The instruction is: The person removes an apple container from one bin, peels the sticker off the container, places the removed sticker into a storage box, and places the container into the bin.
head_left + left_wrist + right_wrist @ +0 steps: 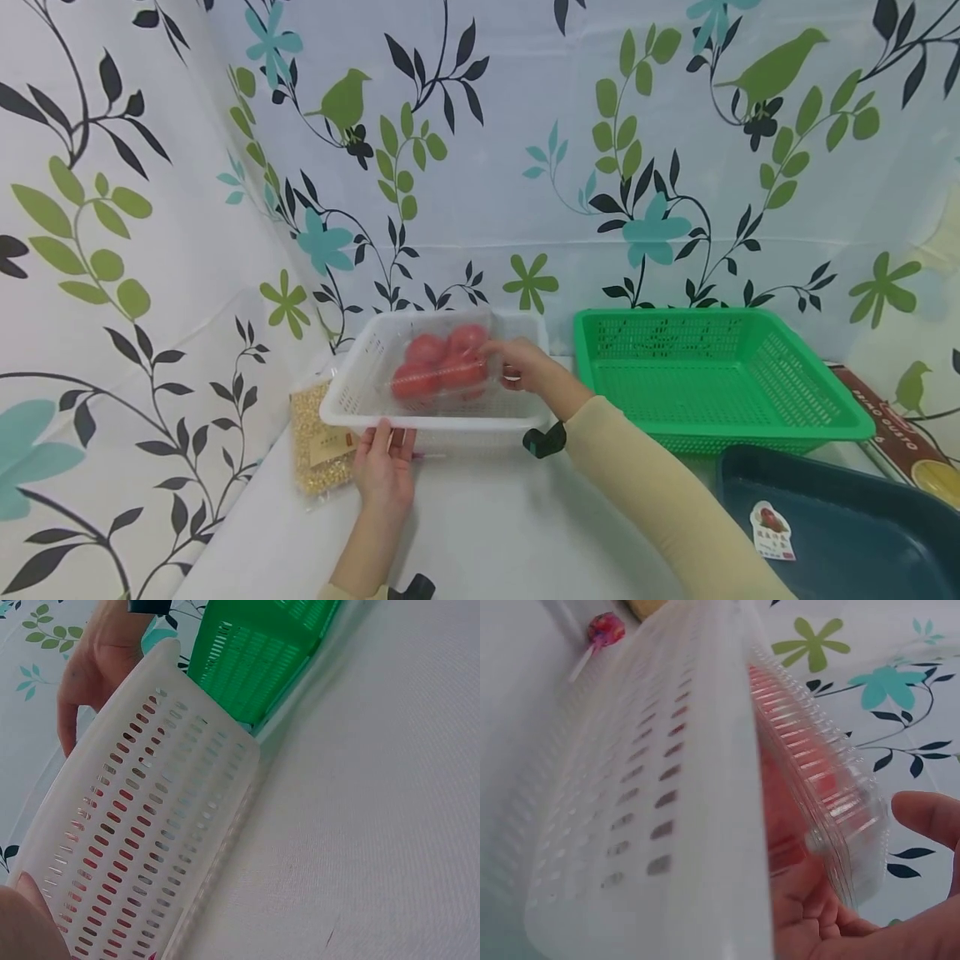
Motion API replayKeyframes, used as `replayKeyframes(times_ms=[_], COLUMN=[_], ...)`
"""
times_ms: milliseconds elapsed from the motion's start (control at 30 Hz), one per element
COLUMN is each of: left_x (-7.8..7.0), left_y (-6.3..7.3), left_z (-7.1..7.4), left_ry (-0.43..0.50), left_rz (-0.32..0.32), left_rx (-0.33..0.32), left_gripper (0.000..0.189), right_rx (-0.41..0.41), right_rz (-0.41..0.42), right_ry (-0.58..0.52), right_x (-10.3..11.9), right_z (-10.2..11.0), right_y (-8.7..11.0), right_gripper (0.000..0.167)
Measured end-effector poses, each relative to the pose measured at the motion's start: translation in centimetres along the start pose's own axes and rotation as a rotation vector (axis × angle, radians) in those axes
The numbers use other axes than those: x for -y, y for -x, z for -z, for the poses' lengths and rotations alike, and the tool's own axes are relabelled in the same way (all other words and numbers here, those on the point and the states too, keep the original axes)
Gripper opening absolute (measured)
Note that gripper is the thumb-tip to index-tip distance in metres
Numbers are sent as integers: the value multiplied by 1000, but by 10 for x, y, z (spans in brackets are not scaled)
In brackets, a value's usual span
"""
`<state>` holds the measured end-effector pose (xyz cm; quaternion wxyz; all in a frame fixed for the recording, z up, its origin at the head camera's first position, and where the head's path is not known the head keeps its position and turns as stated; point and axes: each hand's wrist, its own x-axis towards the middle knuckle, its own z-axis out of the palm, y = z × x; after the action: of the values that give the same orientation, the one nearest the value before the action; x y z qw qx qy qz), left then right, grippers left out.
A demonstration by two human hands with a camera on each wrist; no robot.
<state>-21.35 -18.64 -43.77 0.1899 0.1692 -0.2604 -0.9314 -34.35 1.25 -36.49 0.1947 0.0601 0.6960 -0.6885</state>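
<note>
A white perforated basket (450, 422) stands on the table near the wall. Tilted inside it is a clear plastic box (832, 787) with several red, round tomatoes (416, 379). My right hand (532, 371) reaches over the basket's right side and holds the box at its right end, with curled fingers (802, 900) at the edge. My left hand (386, 471) is at the basket's front, its fairly straight fingers touching the rim. Only a small part of that hand shows in the left wrist view.
A green perforated basket (675, 383) stands to the right. Before it lies a dark blue tray (847, 533) with a sticker, beside a brown package (885, 425). At left is a bag of yellow grains (322, 479). A red-wrapped lollipop (606, 630) lies by the white basket.
</note>
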Motion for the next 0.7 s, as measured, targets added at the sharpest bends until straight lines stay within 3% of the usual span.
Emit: replayKeyframes(times_ms=[300,700], left_x=[0,-1], left_y=[-1,-1], left_z=[0,-1], left_ry=[17,2], left_rz=[-3,7], left_rx=[-8,-22], left_gripper=[10,13], right_rx=[123,169], right_rz=[-109,-93], right_ry=[-79,-117], right_x=[7,7], right_z=[1,-1], right_y=[4,3], right_gripper=[50,67])
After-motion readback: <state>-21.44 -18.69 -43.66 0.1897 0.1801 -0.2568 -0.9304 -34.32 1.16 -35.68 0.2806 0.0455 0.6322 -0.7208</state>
